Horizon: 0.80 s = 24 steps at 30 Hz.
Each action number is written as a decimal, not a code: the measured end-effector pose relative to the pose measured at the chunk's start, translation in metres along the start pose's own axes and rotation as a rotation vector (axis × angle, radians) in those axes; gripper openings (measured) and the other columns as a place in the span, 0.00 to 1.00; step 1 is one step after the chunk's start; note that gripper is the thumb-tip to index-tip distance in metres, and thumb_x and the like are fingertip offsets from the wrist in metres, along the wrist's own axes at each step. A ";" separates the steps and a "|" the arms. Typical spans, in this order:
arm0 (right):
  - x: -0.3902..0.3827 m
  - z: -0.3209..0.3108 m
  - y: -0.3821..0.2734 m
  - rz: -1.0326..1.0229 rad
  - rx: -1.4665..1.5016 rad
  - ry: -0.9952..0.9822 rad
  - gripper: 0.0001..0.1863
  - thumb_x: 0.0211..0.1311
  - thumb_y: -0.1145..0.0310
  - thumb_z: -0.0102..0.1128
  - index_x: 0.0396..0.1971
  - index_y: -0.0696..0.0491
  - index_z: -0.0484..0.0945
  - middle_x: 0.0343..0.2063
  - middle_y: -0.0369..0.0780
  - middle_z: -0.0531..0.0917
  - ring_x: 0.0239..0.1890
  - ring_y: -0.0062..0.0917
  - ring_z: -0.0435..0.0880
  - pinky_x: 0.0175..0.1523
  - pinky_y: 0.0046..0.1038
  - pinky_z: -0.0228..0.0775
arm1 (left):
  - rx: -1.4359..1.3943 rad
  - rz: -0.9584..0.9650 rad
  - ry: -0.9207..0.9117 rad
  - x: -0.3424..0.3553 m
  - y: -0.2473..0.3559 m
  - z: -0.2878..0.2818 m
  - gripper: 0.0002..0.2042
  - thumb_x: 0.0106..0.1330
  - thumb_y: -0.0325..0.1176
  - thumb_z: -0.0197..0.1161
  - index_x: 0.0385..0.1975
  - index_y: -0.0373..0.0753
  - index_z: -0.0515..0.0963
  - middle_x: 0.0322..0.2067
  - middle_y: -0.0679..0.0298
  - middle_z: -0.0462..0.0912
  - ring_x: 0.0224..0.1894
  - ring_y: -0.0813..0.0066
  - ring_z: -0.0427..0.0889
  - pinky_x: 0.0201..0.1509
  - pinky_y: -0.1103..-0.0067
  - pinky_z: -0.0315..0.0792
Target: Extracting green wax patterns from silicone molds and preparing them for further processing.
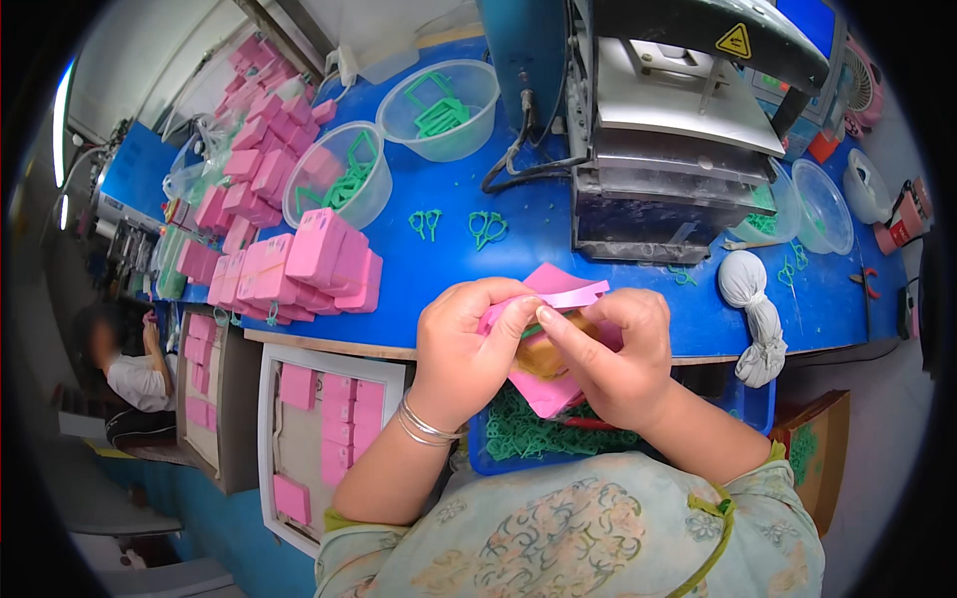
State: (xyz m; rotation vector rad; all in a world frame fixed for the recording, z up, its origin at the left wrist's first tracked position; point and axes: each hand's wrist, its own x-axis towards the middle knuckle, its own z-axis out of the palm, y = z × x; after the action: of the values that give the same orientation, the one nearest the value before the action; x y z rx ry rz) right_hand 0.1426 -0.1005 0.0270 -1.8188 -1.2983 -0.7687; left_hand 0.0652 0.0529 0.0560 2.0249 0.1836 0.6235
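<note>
My left hand pinches a folded pink piece at its upper left, with a pink strip along its top. My right hand grips the same piece from the right, thumb and fingers meeting near my left thumb. A yellowish patch and a sliver of green show inside the pink piece, partly hidden by my fingers. Just below my hands lies a blue tray of small green pieces. Two small groups of green clips lie on the blue table beyond them.
Pink block stacks stand left, tubs of green parts behind. A metal press fills the back right, a white cloth bundle beside it. Framed panels with pink pieces are lower left. Another person sits far left.
</note>
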 end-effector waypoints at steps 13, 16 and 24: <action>0.005 0.006 -0.002 -0.021 0.152 -0.033 0.13 0.40 0.71 0.60 0.30 0.56 0.75 0.27 0.38 0.76 0.22 0.26 0.76 0.21 0.24 0.66 | -0.041 -0.043 0.061 0.001 0.004 -0.002 0.08 0.59 0.32 0.61 0.28 0.32 0.78 0.25 0.59 0.81 0.28 0.73 0.79 0.34 0.80 0.71; 0.004 0.002 0.000 -0.035 0.162 -0.079 0.13 0.39 0.72 0.61 0.29 0.56 0.74 0.28 0.39 0.76 0.21 0.27 0.76 0.21 0.25 0.67 | 0.004 -0.068 0.135 0.004 -0.003 -0.006 0.06 0.62 0.28 0.58 0.29 0.31 0.77 0.23 0.69 0.77 0.23 0.86 0.73 0.26 0.88 0.67; 0.022 0.000 -0.006 0.044 0.170 -0.077 0.11 0.40 0.72 0.58 0.29 0.57 0.74 0.28 0.39 0.76 0.23 0.27 0.78 0.24 0.24 0.70 | -0.106 -0.092 0.088 0.004 -0.007 -0.008 0.07 0.62 0.30 0.58 0.30 0.32 0.76 0.21 0.71 0.75 0.19 0.90 0.67 0.20 0.91 0.61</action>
State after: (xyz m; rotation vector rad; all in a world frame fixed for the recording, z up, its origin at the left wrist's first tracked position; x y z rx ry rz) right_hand 0.1432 -0.0889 0.0465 -1.7485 -1.3261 -0.5523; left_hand 0.0659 0.0642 0.0545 1.8772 0.2887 0.6516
